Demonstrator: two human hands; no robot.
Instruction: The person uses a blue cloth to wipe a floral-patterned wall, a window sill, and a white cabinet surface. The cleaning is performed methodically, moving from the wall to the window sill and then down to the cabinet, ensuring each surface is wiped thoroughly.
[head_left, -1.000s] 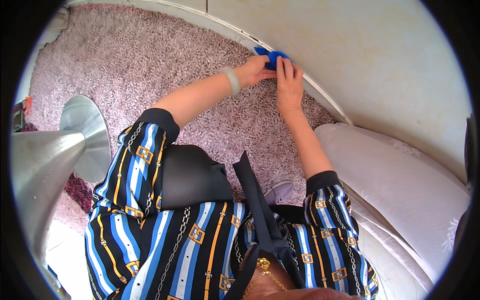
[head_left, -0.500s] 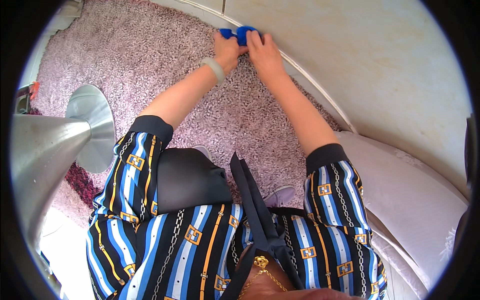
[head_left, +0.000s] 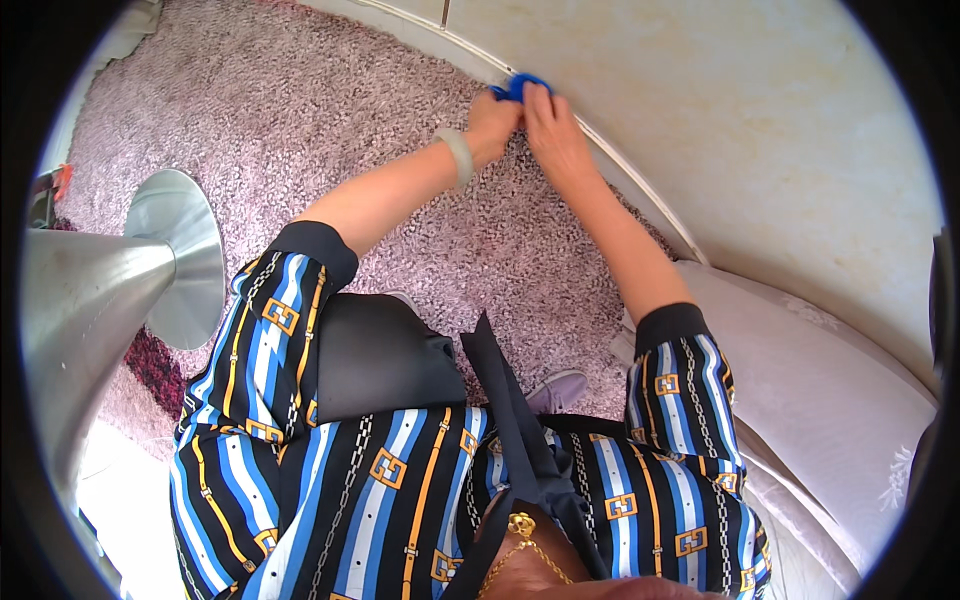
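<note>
While L fingers (head_left: pixel 508 108) & R fingers (head_left: pixel 538 104) grip blue cloth (head_left: pixel 526 82), bulk beyond them; nr wall (head_left: pixel 700 120)

My camera feed shows me a shaggy mauve rug (head_left: pixel 300 110) reaching toward a pale, faintly marbled wall (head_left: pixel 720 110); a flared metal pedestal (head_left: pixel 190 270) stands left, floral lilac fabric (head_left: pixel 800 350) bulges right, and glare whitens the lower-left floor (head_left: pixel 125 500).

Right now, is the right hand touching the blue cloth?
Touching. The head view shows the right hand laid directly on the blue cloth, with no visible gap.
</note>
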